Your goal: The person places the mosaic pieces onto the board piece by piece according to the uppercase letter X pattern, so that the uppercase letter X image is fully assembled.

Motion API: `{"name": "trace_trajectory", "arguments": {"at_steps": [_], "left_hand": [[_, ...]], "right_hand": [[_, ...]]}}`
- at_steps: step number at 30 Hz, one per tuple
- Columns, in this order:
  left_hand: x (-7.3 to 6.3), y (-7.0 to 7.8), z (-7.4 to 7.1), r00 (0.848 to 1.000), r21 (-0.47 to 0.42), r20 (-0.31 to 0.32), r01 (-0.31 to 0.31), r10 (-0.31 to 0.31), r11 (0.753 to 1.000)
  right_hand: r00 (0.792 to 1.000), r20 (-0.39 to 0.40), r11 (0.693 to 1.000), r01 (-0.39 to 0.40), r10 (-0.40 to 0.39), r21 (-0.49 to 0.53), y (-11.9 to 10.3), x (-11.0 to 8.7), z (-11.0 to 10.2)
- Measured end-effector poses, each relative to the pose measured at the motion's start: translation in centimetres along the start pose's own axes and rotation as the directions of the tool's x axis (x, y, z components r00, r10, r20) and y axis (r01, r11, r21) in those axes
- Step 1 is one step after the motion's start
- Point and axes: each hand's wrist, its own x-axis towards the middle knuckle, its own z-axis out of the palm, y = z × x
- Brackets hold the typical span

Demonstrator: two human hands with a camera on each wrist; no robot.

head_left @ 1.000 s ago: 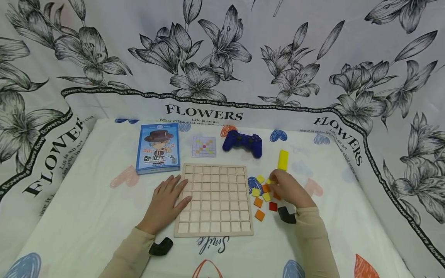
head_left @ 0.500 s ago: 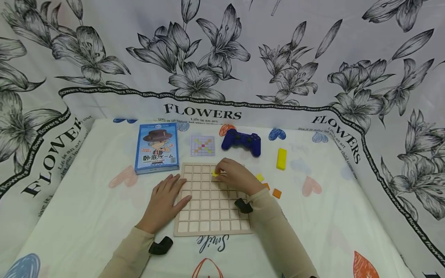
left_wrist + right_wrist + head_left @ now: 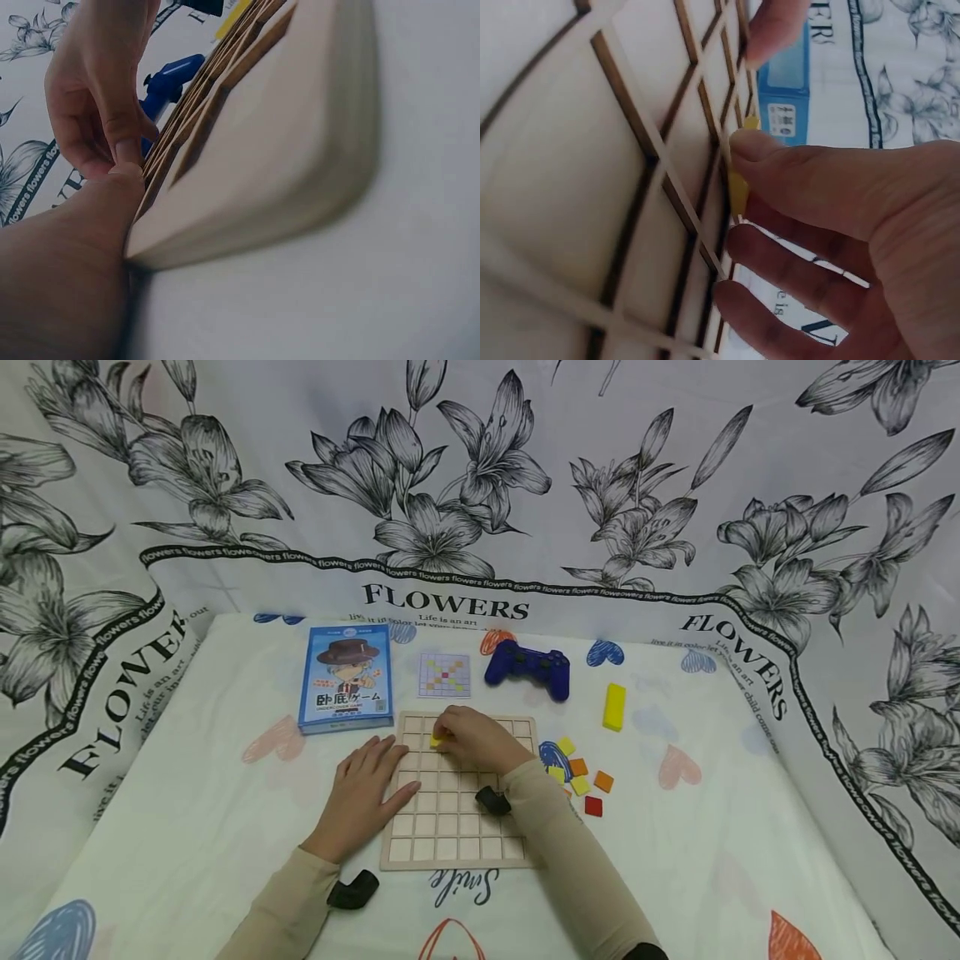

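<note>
A wooden grid board (image 3: 438, 827) with square compartments lies on the table. My right hand (image 3: 474, 739) pinches a yellow square tile (image 3: 436, 742) over the upper left part of the board. In the right wrist view, the thumb presses on that yellow tile (image 3: 739, 187) close to the grid's dividers. My left hand (image 3: 363, 797) rests at the board's left edge, fingers spread, the fingertips and thumb on the rim. Loose yellow, orange and red tiles lie right of the board, among them a red tile (image 3: 593, 807) and an orange tile (image 3: 604, 782).
Behind the board stand a blue game box (image 3: 347, 681), a small card (image 3: 444, 675) printed with a coloured grid, and a dark blue game controller (image 3: 528, 670). A yellow block (image 3: 614, 707) sits at the right, beyond the loose tiles.
My right hand has gone from the loose tiles leftward over the board with a yellow tile, moving further left in the last half second. The left hand has stayed on the board's edge.
</note>
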Motion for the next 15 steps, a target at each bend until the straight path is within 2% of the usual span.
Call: {"name": "trace_trajectory", "arguments": {"at_steps": [7,15], "left_hand": [[-0.07,-0.26,0.34,1.0,0.008,0.012,-0.006,0.006,1.0],[-0.05,-0.39,0.4,1.0,0.01,0.011,0.002,-0.002,1.0]], "right_hand": [[1.0,0.002,0.999,0.012,-0.012,-0.046,-0.37,0.57,0.73],[1.0,0.008,0.997,-0.012,0.012,-0.071,-0.81,0.87,0.58]]}}
